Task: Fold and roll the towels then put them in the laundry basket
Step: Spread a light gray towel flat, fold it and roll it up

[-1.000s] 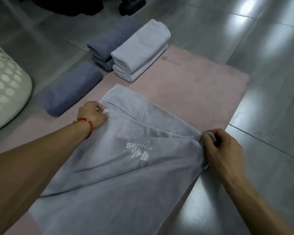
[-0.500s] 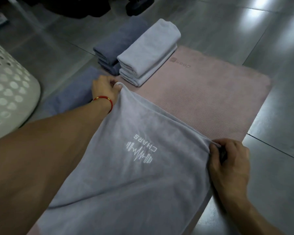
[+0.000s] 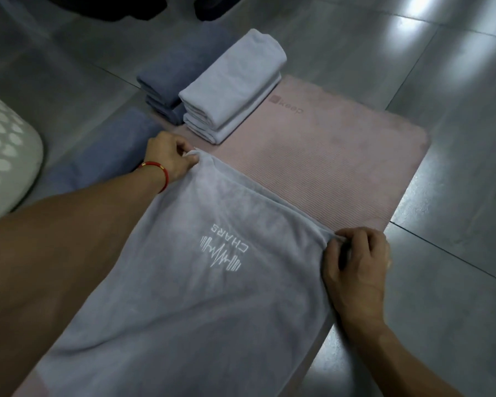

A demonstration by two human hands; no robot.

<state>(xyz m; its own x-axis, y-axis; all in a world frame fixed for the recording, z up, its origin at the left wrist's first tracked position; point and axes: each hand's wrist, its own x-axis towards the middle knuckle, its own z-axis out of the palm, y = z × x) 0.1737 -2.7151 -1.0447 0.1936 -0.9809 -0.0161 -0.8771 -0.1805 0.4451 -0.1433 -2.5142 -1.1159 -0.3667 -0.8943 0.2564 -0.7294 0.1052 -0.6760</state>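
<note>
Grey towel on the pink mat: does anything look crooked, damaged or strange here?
Nothing looks damaged or spilled. The grey towel lies slightly wrinkled on the pink mat, its far corners pinched by the left hand and right hand. Its near right edge hangs past the mat onto the floor.

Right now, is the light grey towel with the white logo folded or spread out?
Spread out: the light grey towel lies flat on the pink mat, both hands pinching its far corners.

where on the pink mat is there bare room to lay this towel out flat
The free patch of the pink mat runs from the towel edge, held by the left hand and right hand, out to the mat's far-right corner. The far-left corner is crowded by the pale folded stack, with the dark stack beside it.
</note>
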